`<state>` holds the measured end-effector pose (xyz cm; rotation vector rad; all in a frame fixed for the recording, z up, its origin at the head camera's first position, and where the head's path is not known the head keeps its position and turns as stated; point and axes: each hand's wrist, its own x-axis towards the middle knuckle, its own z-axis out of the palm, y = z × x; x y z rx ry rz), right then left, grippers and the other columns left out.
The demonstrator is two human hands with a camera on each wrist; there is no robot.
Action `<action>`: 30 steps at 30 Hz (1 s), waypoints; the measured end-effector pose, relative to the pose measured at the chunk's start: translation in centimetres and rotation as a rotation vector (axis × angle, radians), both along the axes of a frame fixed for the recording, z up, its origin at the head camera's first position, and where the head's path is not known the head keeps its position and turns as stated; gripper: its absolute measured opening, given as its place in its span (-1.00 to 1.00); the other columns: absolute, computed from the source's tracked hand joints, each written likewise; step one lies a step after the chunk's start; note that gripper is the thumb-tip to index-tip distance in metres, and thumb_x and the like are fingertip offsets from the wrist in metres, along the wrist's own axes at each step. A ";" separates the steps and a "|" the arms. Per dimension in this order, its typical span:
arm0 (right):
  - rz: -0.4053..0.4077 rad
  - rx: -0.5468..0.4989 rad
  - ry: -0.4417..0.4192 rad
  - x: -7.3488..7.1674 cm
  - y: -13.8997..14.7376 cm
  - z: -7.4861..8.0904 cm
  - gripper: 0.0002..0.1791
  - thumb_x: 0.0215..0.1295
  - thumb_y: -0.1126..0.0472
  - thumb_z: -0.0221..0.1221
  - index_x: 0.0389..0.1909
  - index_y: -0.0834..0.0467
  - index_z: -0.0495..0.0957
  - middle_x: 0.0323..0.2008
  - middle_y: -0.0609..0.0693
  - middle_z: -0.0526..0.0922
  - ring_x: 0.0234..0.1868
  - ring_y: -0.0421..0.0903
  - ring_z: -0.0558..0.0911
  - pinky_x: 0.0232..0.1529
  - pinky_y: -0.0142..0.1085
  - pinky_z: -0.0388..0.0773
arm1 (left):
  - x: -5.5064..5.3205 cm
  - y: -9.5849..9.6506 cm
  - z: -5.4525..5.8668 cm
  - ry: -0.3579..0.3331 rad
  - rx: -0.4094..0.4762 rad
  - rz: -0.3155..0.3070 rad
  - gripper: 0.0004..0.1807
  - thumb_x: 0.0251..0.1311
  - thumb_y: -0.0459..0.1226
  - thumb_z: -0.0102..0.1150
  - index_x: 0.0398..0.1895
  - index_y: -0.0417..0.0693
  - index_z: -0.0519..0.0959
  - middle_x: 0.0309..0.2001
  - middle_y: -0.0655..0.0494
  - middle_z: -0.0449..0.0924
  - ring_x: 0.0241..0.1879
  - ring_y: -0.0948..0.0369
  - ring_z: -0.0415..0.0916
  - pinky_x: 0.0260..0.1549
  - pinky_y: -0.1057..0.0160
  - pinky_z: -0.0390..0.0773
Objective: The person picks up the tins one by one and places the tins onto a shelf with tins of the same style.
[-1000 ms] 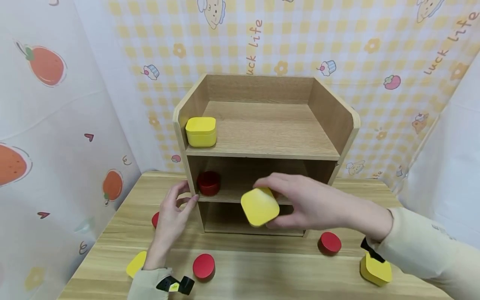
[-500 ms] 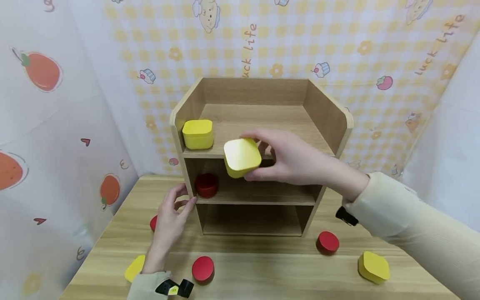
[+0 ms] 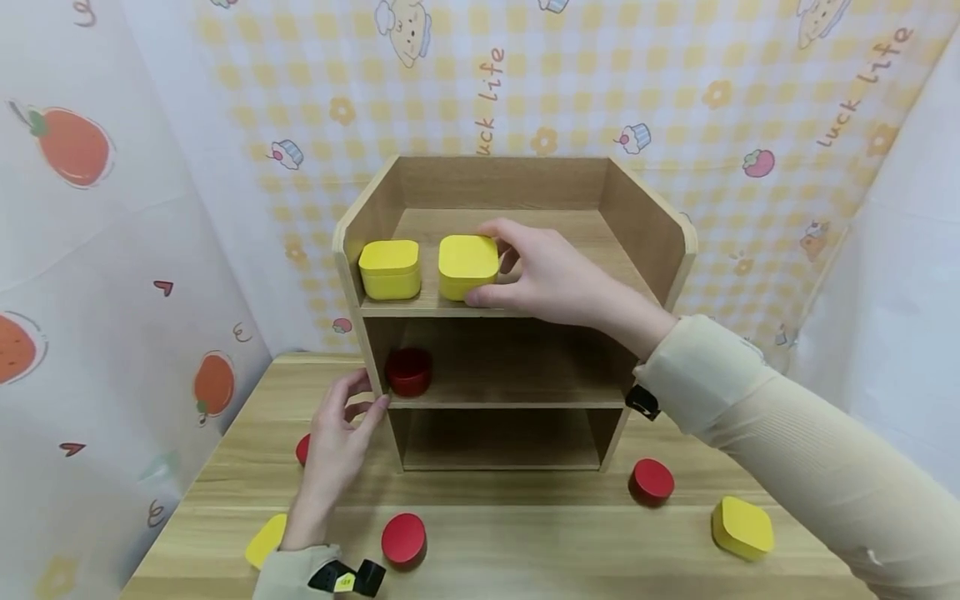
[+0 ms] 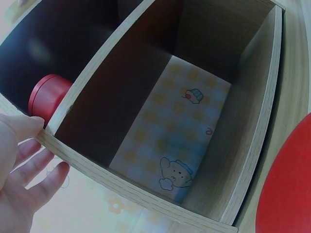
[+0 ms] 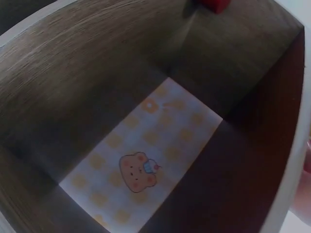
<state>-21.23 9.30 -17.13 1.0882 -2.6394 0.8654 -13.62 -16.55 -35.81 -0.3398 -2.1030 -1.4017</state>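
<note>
My right hand point(image 3: 555, 275) pinches a yellow lidded box point(image 3: 468, 258) by its right side, low at the front edge of the top board of a small wooden shelf point(image 3: 510, 312). To its left, a matching yellow box point(image 3: 390, 271) sits in the top board's left corner, a narrow gap between them. My left hand point(image 3: 337, 437) holds the shelf's left side panel, thumb at the front edge and fingers along the outside; the left wrist view shows the thumb point(image 4: 26, 127) there. A round red box point(image 3: 409, 372) stands at the left of the middle compartment.
On the wooden table lie a red round box point(image 3: 404, 540) in front, another red one point(image 3: 652, 481) at right, and a yellow box point(image 3: 742, 527) farther right. By my left arm are a yellow box point(image 3: 267, 540) and a partly hidden red one point(image 3: 302, 450). Patterned cloth hangs behind.
My right hand has lifted the yellow box from in front of the lower compartments up and left to the top board, levelling it. The left hand stays at the side panel.
</note>
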 end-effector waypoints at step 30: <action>-0.085 0.068 -0.043 -1.4 0.3 -0.2 -0.27 0.13 -0.19 0.35 0.25 0.08 0.41 -0.27 -0.05 0.59 -0.26 -0.14 0.53 -0.18 -0.26 0.45 | 0.0 -0.1 0.0 -0.019 -0.005 -0.006 -0.56 0.13 -0.61 0.24 0.10 -0.41 0.44 -0.02 -0.22 0.49 -0.04 0.29 0.43 -0.15 0.52 0.51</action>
